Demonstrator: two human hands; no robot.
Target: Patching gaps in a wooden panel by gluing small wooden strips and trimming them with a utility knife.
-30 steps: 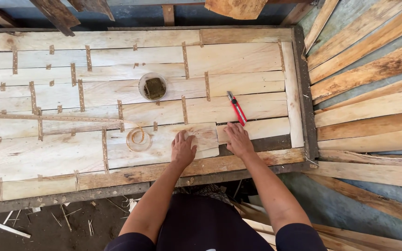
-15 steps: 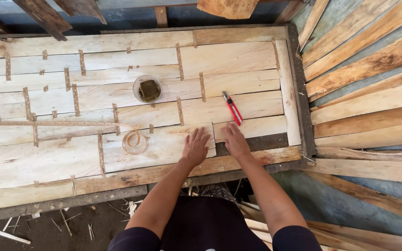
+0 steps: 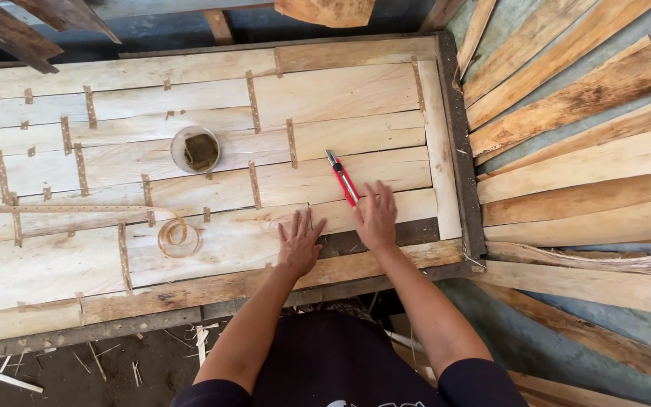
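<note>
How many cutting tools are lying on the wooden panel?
1. A red utility knife lies on the panel, just beyond the right hand. The left hand lies flat beside it. None other shows.

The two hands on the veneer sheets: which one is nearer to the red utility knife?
The right hand: its fingertips lie just beside the red utility knife, while the left hand rests lower, farther away.

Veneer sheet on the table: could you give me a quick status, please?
Left hand, right hand flat on veneer sheet, empty. Red utility knife beside right fingertips. Tape coil clear, left.
</note>
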